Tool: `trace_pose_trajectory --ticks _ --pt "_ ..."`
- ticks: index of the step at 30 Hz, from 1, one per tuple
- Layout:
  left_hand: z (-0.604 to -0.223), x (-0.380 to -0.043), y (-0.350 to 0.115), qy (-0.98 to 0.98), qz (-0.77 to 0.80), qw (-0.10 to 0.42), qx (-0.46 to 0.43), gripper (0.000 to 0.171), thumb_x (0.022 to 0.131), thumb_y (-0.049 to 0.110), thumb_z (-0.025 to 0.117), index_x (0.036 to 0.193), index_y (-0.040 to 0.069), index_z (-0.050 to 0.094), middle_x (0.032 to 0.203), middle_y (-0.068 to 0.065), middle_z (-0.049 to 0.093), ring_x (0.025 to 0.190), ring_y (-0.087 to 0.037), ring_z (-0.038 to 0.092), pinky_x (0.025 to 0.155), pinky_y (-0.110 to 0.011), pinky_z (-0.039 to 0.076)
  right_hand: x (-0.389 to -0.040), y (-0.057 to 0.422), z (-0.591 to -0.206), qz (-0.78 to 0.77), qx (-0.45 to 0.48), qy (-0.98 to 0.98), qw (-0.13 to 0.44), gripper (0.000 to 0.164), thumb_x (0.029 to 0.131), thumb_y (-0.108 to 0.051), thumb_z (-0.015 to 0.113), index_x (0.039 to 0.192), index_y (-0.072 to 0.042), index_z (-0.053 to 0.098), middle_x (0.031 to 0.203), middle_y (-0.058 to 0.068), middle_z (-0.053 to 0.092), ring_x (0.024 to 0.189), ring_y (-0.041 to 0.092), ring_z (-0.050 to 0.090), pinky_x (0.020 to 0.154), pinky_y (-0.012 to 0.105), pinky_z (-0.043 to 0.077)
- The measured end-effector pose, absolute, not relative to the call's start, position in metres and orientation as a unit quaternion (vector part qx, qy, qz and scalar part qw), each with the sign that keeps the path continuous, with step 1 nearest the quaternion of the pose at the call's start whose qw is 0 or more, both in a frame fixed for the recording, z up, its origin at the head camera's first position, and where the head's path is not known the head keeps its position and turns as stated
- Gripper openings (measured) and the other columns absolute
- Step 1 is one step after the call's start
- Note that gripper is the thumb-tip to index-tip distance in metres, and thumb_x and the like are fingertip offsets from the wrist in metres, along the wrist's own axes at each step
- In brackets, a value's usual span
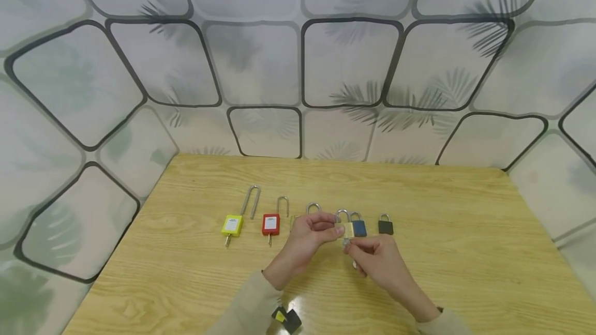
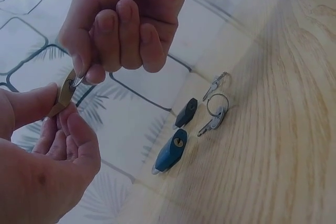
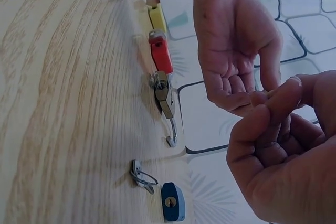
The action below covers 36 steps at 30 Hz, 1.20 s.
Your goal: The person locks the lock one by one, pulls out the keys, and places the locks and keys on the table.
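One squarish brassy padlock [image 1: 347,229], arch-shackled, sits in the left grip [image 1: 307,239].

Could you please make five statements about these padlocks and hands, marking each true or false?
1. The left hand holds a gold padlock. True.
2. The red padlock is closed. False: it is open.
3. In the head view, the black padlock lies left of the blue padlock. False: it lies right.
4. A key sticks out of the yellow padlock. True.
5. The right hand is empty. False: it pinches a silver key.
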<state>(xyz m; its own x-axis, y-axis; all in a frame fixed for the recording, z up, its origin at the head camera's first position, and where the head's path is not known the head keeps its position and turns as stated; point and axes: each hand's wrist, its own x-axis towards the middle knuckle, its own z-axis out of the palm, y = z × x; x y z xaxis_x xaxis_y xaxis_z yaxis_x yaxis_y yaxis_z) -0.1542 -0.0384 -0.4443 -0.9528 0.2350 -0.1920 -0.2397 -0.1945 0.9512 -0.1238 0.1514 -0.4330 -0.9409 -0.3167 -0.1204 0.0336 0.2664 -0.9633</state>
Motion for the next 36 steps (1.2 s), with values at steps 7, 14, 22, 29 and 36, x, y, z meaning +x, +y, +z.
trace_pose_trajectory --ticks 7,14,22,29,36 --pt "-0.4416 -0.1541 -0.0386 0.616 0.773 0.154 0.000 0.027 0.090 0.002 0.074 0.114 -0.010 0.066 0.083 0.008 0.070 0.085 -0.005 0.065 0.080 -0.020 0.055 -0.1242 0.1510 -0.4298 -0.603 -0.086 0.780 0.147 0.023 0.098 -0.009 0.064 0.100 0.012 0.075 0.056 -0.005 0.055 0.049 0.004 0.047 0.046 0.015 0.039" --pt "-0.4427 -0.1554 -0.0397 0.613 0.774 0.161 -0.002 0.025 0.090 0.002 0.074 0.112 -0.008 0.067 0.083 0.008 0.071 0.084 -0.005 0.066 0.080 -0.020 0.055 -0.1243 0.1496 -0.4312 -0.593 -0.078 0.788 0.149 0.022 0.097 -0.008 0.064 0.101 0.011 0.075 0.054 -0.006 0.053 0.046 0.004 0.044 0.044 0.014 0.034" --pt "-0.4420 -0.1547 -0.0413 0.603 0.780 0.165 0.014 0.024 0.090 0.001 0.073 0.110 -0.009 0.066 0.083 0.009 0.071 0.084 -0.005 0.066 0.080 -0.020 0.055 -0.1233 0.1504 -0.4329 -0.580 -0.108 0.796 0.133 0.022 0.097 -0.007 0.062 0.099 0.009 0.076 0.053 -0.007 0.053 0.044 0.001 0.043 0.042 0.014 0.034" --pt "-0.4423 -0.1555 -0.0425 0.607 0.776 0.172 0.016 0.027 0.090 0.001 0.073 0.113 -0.010 0.065 0.085 0.008 0.070 0.084 -0.005 0.065 0.080 -0.021 0.056 -0.1217 0.1495 -0.4353 -0.558 -0.135 0.813 0.101 0.020 0.100 -0.015 0.066 0.099 0.003 0.077 0.055 -0.005 0.053 0.046 0.001 0.045 0.041 0.016 0.035" --pt "-0.4416 -0.1552 -0.0434 0.610 0.773 0.170 0.026 0.028 0.092 0.002 0.072 0.115 -0.012 0.063 0.086 0.009 0.070 0.086 -0.006 0.065 0.081 -0.021 0.055 -0.1214 0.1483 -0.4364 -0.568 -0.137 0.805 0.105 0.025 0.103 -0.015 0.060 0.107 0.006 0.074 0.059 0.001 0.057 0.049 0.002 0.049 0.044 0.018 0.043"
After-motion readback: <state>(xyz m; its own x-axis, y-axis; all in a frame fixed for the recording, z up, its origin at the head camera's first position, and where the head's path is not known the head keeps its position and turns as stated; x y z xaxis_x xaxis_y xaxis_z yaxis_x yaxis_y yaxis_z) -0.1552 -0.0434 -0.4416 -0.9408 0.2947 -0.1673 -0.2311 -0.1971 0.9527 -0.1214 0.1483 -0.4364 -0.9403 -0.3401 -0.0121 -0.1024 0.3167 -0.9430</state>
